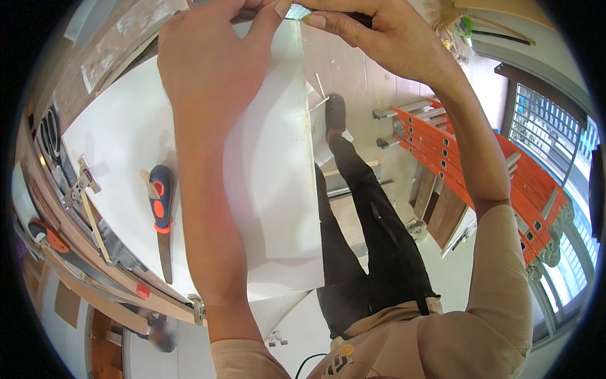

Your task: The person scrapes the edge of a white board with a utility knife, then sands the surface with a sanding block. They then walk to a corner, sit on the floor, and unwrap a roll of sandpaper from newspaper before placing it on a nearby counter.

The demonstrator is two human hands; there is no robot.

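Note:
A large white panel (278, 208) lies in front of me, under my left forearm. At its far end my left hand (218, 47) is closed, thumb pressed against the fingers near the panel's corner. My right hand (385, 31) is closed just to the right, its thumb pointing at the left one. Between the thumbs a small pale, shiny patch (298, 11) shows; what the fingers pinch is cut off by the upper edge. A file (162, 202) with a dark blue and orange handle rests on the panel, left of my forearm.
A metal hinge (79, 183) sits at the panel's left edge, with scissors (50, 134) beyond. A handsaw with an orange-black handle (49, 236) lies further left. An orange ladder (442, 151) stands at right. Another person (161, 338) is at lower left.

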